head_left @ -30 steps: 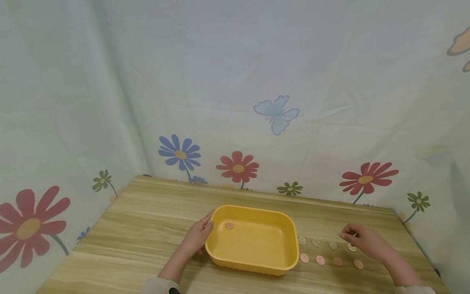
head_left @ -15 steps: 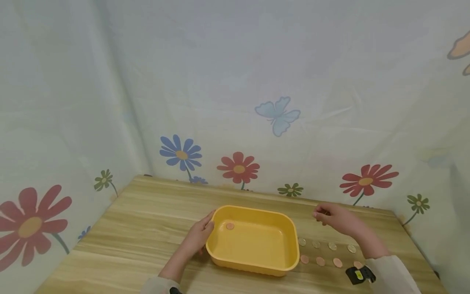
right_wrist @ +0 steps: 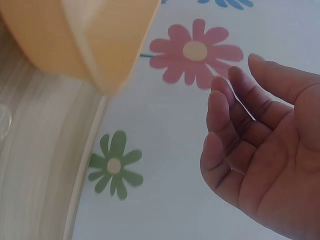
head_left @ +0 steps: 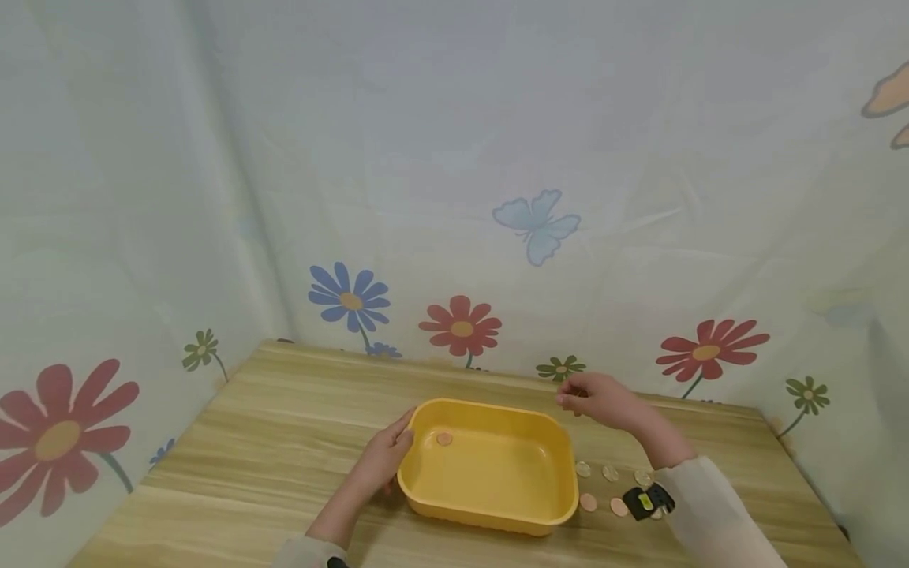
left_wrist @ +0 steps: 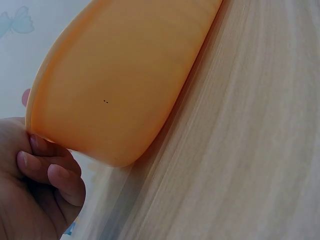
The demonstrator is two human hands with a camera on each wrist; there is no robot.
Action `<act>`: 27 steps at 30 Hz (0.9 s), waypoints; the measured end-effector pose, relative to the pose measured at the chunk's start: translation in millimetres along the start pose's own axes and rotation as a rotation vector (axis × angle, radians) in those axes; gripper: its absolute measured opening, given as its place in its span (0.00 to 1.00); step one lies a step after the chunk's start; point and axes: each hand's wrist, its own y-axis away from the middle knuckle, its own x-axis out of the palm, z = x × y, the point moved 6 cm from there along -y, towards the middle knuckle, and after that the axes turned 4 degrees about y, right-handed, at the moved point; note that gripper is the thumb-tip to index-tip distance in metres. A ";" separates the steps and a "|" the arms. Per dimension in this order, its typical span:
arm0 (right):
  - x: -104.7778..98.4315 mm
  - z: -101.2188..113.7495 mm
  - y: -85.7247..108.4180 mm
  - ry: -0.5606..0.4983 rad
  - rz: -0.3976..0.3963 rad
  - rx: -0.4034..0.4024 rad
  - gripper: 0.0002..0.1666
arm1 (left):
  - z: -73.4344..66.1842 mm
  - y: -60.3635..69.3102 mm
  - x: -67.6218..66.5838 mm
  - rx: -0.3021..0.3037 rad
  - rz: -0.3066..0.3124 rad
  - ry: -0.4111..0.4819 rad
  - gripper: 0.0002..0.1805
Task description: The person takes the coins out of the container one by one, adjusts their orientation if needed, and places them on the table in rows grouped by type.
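A yellow plastic tray (head_left: pixel 490 517) with tall sides stands on the table, one copper-coloured coin (head_left: pixel 444 439) lying inside near its far left corner. My left hand (head_left: pixel 383 456) grips the tray's left end; in the left wrist view its fingers (left_wrist: pixel 60 175) curl below the rim. Beyond the tray's far right corner, my right hand (head_left: pixel 600 401) hangs in the air. The right wrist view shows that hand with loosely bent fingers (right_wrist: pixel 217 110), thumb and forefinger tips apart, and no object visible between them.
Right of the tray lie two rows of coins: silvery-gold ones (head_left: pixel 610 473) behind and copper-coloured ones (head_left: pixel 619 507) in front. My right wrist strap and sleeve (head_left: pixel 710 505) cover some. A flowered cloth (head_left: pixel 398 158) hangs behind the wooden table (head_left: pixel 284 426).
My right hand has moved left and away from me, from above the right end of the coin rows to beyond the tray's far right corner. My left hand and the tray keep their place.
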 end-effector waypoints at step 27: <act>62.0 54.5 -71.0 0.000 0.075 -0.119 0.12 | -1.0 0.5 -0.9 0.006 0.005 0.010 0.29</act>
